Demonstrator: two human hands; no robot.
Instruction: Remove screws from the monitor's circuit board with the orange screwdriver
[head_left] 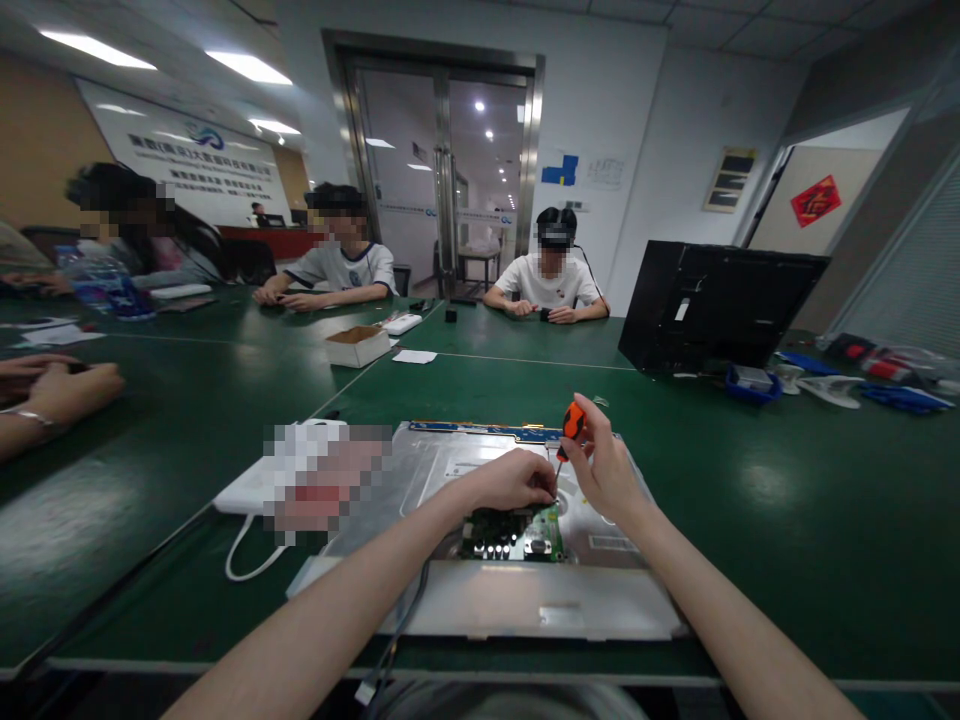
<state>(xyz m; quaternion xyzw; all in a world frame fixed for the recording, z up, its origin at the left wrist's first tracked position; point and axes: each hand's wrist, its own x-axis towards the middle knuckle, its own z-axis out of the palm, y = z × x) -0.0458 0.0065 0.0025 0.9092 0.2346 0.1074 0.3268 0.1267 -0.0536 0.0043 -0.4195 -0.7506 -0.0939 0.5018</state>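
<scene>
In my right hand (604,465) is an orange and black screwdriver (574,421), held nearly upright with its shaft pointing down. The tip meets the upper corner of a green circuit board (551,530), where my left hand (517,480) also is. The fingers of my left hand are pinched together close beside the shaft; whatever they hold, if anything, is hidden. The board is set in a silver metal display panel (420,480) lying flat in front of me. A blue strip board (480,432) runs along the panel's far edge.
A white device (262,470) with a cable lies left of the panel. Farther off are an open cardboard box (358,347) and a black monitor housing (712,310). Blue trays (752,383) and loose parts fill the right side. Several people sit around the green table (825,520).
</scene>
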